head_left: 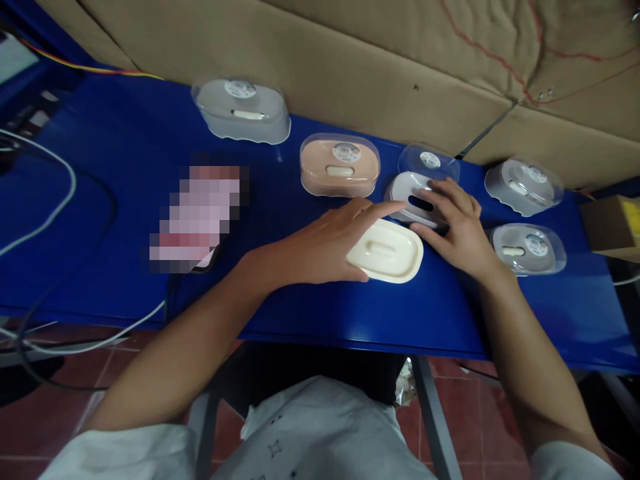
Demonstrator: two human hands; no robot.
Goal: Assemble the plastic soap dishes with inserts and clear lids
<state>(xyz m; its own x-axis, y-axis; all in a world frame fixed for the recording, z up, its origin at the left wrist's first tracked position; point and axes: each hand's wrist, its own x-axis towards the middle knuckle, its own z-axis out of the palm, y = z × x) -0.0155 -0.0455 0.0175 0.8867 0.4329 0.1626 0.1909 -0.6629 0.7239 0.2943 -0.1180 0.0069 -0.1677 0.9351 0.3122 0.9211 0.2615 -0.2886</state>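
My left hand [335, 243] is closed on the left end of a shallow cream tray [387, 250] with rounded ends and a raised bar in its middle. Its index finger stretches to the edge of a light grey oval box [407, 190] with a dark slot in its top. Over the right side of that box, my right hand [457, 223] grips with bent fingers and the thumb at the near edge. Part of the box is hidden under these fingers. A clear plastic cover [410, 159] with a round label lies just behind it.
A peach box [313, 157] and a grey box [215, 110] under clear covers stand left of the hands. Two more covered grey boxes [505, 183] are at the right. A blurred-out phone [200, 213] lies left on the blue table [280, 313]. Cables and a cardboard box [605, 230] flank it.
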